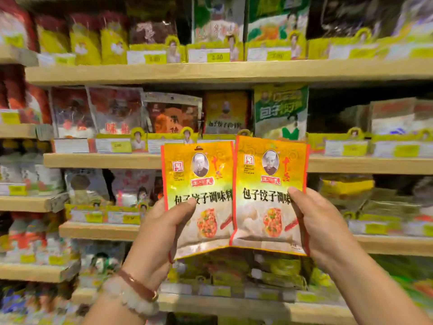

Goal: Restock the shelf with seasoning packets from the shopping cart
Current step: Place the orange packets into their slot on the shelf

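Observation:
Two matching yellow-orange seasoning packets are held up side by side in front of the shelves. My left hand (161, 233) grips the left packet (199, 184) at its lower left, thumb across the front. My right hand (321, 228) grips the right packet (269, 181) at its lower right edge, thumb on the front. The right packet overlaps the left one slightly at the middle. A packet of the same design (225, 113) stands on the second shelf (105, 160) just above and behind them. The shopping cart is out of view.
Wooden shelves run across the whole view in several tiers, packed with upright seasoning bags and yellow price tags (216, 56) along their front edges. A green packet (281, 111) stands right of the matching one. A dark gap (337, 106) lies further right on that shelf.

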